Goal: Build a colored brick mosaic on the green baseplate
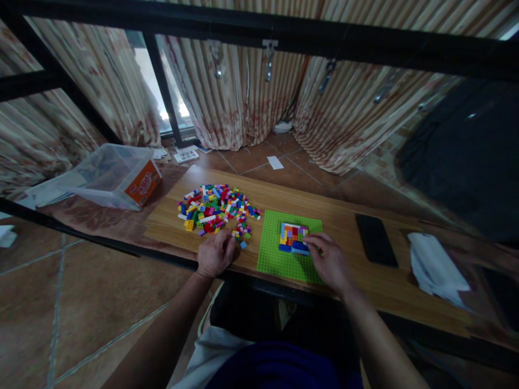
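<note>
A green baseplate [284, 259] lies on the wooden table [344, 216] in front of me. A small block of coloured bricks [292, 237] is built on it. My right hand [329, 260] rests on the plate's right side, fingertips pinched against the near right edge of the brick block, by a blue brick. My left hand [216, 253] lies on the table left of the plate, fingers curled down at the near edge of a pile of loose coloured bricks [217, 210]. What the left fingers hold, if anything, is hidden.
A clear plastic tub [115, 175] with an orange label lies on its side at the table's far left. A black phone [376, 239] and a white cloth [436, 267] lie to the right. Curtains hang behind, and a black bar crosses overhead.
</note>
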`<state>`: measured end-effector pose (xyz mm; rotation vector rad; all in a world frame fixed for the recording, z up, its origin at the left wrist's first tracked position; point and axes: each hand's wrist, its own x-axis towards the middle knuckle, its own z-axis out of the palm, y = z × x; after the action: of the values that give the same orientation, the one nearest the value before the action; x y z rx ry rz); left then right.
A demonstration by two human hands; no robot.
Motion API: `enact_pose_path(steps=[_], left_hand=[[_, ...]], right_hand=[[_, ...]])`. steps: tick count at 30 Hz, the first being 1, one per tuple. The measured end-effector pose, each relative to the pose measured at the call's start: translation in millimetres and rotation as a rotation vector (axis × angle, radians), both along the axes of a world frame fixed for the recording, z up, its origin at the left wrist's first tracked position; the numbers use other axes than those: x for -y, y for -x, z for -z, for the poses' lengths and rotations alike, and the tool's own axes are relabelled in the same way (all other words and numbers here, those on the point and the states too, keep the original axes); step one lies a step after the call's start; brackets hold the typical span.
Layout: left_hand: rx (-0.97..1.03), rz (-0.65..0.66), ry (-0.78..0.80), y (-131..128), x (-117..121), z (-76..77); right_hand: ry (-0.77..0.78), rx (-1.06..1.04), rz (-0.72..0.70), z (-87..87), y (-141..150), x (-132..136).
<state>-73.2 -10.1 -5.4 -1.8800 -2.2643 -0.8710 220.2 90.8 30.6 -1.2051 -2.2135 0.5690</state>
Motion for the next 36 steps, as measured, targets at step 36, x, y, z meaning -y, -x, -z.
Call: enact_pose_path(steps=[36], left_hand=[[0.016, 0.021, -0.015, 1, -1, 4.1]], right_hand=[[-0.019, -0.037, 0.456, 32.4, 25, 10]])
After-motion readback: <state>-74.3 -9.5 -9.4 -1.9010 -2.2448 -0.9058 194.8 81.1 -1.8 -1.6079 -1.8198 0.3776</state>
